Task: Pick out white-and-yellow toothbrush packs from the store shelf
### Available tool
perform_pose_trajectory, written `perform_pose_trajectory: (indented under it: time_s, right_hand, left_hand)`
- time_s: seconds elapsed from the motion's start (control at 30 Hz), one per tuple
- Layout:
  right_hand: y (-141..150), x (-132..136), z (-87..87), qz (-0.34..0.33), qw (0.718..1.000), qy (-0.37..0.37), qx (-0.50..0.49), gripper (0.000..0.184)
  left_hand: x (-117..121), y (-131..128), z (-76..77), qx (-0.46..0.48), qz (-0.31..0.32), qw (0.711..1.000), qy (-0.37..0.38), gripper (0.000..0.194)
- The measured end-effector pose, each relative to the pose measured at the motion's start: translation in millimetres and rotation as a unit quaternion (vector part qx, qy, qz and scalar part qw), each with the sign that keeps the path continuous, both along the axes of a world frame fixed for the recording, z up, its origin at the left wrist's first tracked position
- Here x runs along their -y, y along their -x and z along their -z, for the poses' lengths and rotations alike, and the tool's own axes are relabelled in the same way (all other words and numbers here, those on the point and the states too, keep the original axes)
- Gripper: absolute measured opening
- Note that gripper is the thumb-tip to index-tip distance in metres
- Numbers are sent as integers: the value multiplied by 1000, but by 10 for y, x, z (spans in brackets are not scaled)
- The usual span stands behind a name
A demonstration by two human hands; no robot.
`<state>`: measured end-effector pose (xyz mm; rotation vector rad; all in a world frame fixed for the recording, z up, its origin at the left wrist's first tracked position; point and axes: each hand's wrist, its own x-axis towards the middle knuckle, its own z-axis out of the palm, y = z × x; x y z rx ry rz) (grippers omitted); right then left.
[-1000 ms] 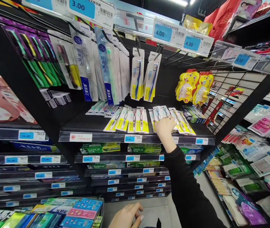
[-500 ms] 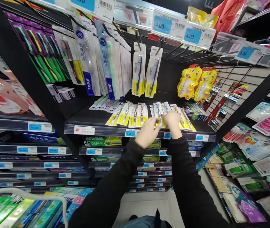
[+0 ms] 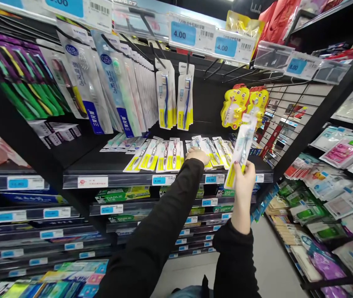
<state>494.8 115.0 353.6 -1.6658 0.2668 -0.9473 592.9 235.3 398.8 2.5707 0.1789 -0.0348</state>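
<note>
My right hand (image 3: 245, 179) is closed on the lower part of a toothbrush pack (image 3: 245, 140). The pack is held upright, slightly tilted, above the shelf's front edge, with its yellow end down. My left hand (image 3: 198, 155) lies over the toothbrush packs on the shelf, its fingers stretched forward and partly hidden. Just beyond its fingers a pack with a blue brush (image 3: 197, 142) pokes out. More toothbrush packs (image 3: 174, 155) with yellow lower ends lie in a row to the left, and others (image 3: 212, 151) lie to the right.
Above the shelf (image 3: 95, 163) hang blue toothbrush packs (image 3: 165, 97) and yellow cartoon-shaped packs (image 3: 235, 105) on hooks. Large toothbrush packs (image 3: 117, 87) hang at left. Price tags (image 3: 182, 33) line the upper rail. Toothpaste boxes (image 3: 122, 194) sit below, and a wire grid (image 3: 284, 124) stands at right.
My right hand has lifted a toothbrush pack from the row and drawn it up and toward me, to the right. My left hand stays over the row. The view has shifted.
</note>
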Motion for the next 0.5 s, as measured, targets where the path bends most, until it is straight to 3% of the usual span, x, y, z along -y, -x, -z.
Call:
perform_pose_trajectory:
  time_s: [0.1, 0.23, 0.37, 0.4, 0.43, 0.5]
  right_hand:
    - [153, 21, 247, -98, 982, -149, 59, 45]
    - [257, -17, 374, -137, 951, -272, 59, 43]
    - [404, -148, 320, -224, 922, -314, 32, 38]
    - [445, -210, 296, -245, 920, -306, 27, 37]
    - [483, -283, 275, -258, 921, -292, 25, 36]
    - [545, -457, 253, -279, 925, -256, 16, 35]
  left_hand:
    - [-39, -29, -52, 24, 5, 999, 41, 84]
    - [-239, 137, -102, 76, 29, 989, 124, 75]
    - [-496, 650, 122, 138, 118, 941, 285, 62]
    - [-545, 809, 224, 131, 152, 917, 344, 60]
    - [-583, 966, 334, 113, 178, 859, 467, 60]
    - [-625, 1255, 552, 69, 174, 758, 625, 51]
